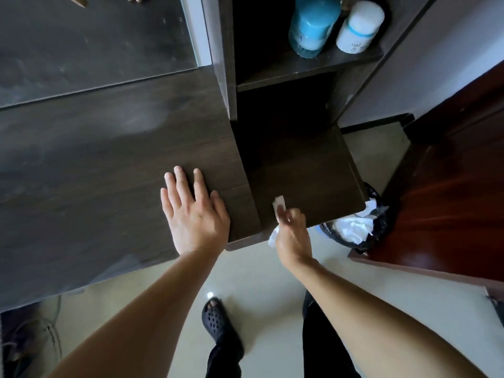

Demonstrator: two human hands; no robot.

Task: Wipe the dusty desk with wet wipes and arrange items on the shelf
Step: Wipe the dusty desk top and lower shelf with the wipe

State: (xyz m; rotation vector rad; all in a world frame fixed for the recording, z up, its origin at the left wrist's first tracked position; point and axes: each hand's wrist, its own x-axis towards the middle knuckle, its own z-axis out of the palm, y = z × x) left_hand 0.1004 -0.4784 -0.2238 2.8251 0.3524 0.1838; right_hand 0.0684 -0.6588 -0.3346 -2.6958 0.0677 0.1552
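The left grip (195,214) lies flat, fingers straight and spread, on the dusty dark wood-grain surface (109,159). At its 3 o'clock, the right grip (293,236) pinches a crumpled white wet wipe (279,205) at the surface's front edge. At 1 o'clock, the shelf (286,75) carries a blue cylindrical bottle (311,25) and a white bottle (358,27). At 4 o'clock, a black-lined bin (380,233) holds crumpled white waste.

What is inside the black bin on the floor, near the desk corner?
Crumpled white paper lies on top inside the bin. The desk corner covers part of it, and anything beneath the paper is hidden.
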